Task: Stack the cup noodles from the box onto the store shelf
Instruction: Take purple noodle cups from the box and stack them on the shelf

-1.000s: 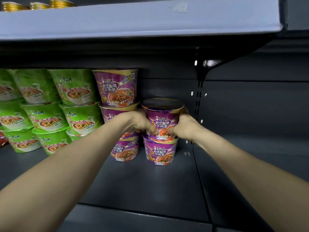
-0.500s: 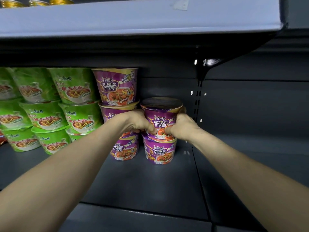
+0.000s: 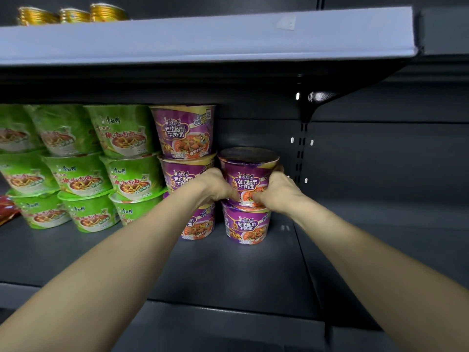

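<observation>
Cup of noodles (image 3: 250,179), purple, round and film-wrapped, stands upright on an identical purple cup (image 3: 247,227) on the dark grey metal shelf (image 3: 228,270), just beside a three-high purple stack (image 3: 185,133). Left hand (image 3: 213,185) and right hand (image 3: 276,191) grip its opposite sides, fingers curled against the wall.

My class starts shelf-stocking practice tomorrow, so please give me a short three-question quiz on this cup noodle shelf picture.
1. True or false: the left hand and right hand both grip the upper purple cup, which sits on a lower purple cup.
2. How many cups high is the neighbouring purple stack? A two, B three, C five.
3. Fill in: the left-side cups are coloured ____.
Key: 1 true; 2 B; 3 green.
</observation>
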The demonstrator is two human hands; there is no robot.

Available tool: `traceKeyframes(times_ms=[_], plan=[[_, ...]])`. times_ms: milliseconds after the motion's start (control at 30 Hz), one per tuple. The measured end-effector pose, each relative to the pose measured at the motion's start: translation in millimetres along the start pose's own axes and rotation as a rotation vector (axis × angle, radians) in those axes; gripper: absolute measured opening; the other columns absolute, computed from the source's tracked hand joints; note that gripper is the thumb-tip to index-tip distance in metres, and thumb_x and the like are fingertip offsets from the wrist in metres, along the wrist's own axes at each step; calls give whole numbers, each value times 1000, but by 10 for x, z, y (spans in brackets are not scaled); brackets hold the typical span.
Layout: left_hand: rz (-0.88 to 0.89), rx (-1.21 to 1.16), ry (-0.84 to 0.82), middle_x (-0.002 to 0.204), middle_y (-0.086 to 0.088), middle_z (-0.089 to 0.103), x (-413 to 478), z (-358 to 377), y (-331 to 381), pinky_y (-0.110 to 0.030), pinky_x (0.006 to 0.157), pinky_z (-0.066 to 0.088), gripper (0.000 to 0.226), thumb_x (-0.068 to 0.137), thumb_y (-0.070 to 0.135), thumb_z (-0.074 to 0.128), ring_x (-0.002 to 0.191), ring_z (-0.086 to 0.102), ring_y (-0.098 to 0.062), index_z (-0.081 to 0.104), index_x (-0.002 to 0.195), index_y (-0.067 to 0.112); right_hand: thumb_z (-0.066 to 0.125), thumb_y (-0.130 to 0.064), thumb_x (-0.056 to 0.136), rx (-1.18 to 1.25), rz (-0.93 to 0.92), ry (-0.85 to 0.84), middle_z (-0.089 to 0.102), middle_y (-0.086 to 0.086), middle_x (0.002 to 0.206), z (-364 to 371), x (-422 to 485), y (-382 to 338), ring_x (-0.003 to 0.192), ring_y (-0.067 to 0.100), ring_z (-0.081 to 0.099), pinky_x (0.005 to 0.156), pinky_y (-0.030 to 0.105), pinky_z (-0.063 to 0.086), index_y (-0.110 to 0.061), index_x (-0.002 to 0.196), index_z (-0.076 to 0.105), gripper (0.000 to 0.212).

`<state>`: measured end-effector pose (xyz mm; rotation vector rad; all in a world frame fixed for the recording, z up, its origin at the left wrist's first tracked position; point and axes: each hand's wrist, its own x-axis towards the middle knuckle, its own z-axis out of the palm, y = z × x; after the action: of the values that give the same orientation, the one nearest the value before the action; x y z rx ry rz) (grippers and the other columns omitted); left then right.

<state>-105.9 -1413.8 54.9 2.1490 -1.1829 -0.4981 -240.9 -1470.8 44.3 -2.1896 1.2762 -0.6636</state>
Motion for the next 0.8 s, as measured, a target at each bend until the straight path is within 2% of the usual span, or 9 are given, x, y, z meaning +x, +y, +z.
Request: traceKeyframes(times_ms=[67, 133, 233, 300, 433, 500, 700, 800], plan=[[15, 91, 113, 109, -9, 63, -106, 18, -71, -33, 81, 49, 39, 81, 25, 78, 99, 60, -27, 60, 109, 6, 73, -29, 80, -67, -32, 12, 56, 10, 126, 3, -81, 12, 114, 31, 56, 95, 41, 49, -10, 128, 46, 59], [70, 177, 209, 105, -8, 67, -216, 74, -135, -34, 79, 49, 25, 85, 27, 71, 97, 62, -28, 64, 101, 10, 69, -30, 83, -169, -82, 15, 54, 10, 124, -5, -199, 16, 112, 31, 55, 92, 39, 49, -11, 126, 50, 51], [165, 236, 246, 104, -9, 70, -364, 208, -127, -39, 84, 53, 16, 86, 24, 63, 99, 64, -31, 67, 96, 12, 60, -23, 88, -303, -123, 42, 48, 11, 119, -35, -426, 42, 110, 32, 53, 86, 36, 46, -10, 118, 54, 33], [232, 259, 238, 102, -8, 70, -477, 312, -51, -40, 85, 53, 12, 87, 22, 59, 99, 64, -31, 68, 92, 15, 58, -19, 89, -367, -102, 50, 47, 11, 121, -64, -594, 100, 112, 31, 51, 86, 34, 44, -10, 118, 56, 30], [328, 262, 151, 90, -4, 70, -702, 601, 131, -36, 79, 54, 9, 86, 18, 59, 91, 65, -28, 65, 80, 15, 55, -19, 92, -428, -41, 52, 53, 10, 123, -206, -958, 338, 112, 31, 52, 80, 32, 40, -9, 114, 58, 25], [388, 236, 84, 91, -2, 68, -826, 778, 249, -34, 79, 52, 12, 86, 19, 61, 93, 63, -27, 59, 74, 19, 53, -20, 92, -457, 1, 58, 57, 10, 121, -310, -1147, 488, 112, 30, 54, 81, 32, 42, -9, 114, 59, 25], [505, 222, -82, 100, 2, 68, -1236, 1379, 695, -34, 88, 51, 11, 86, 20, 62, 99, 62, -25, 59, 77, 26, 51, -18, 92, -473, 211, 65, 61, 7, 120, -676, -1698, 1047, 109, 29, 57, 88, 35, 49, -12, 119, 58, 29], [594, 229, -158, 102, 3, 67, -1487, 1713, 966, -35, 86, 51, 11, 87, 19, 60, 99, 61, -24, 60, 79, 26, 51, -17, 91, -484, 292, 82, 62, 7, 110, -923, -2001, 1342, 97, 28, 57, 78, 33, 47, -12, 109, 60, 21]])
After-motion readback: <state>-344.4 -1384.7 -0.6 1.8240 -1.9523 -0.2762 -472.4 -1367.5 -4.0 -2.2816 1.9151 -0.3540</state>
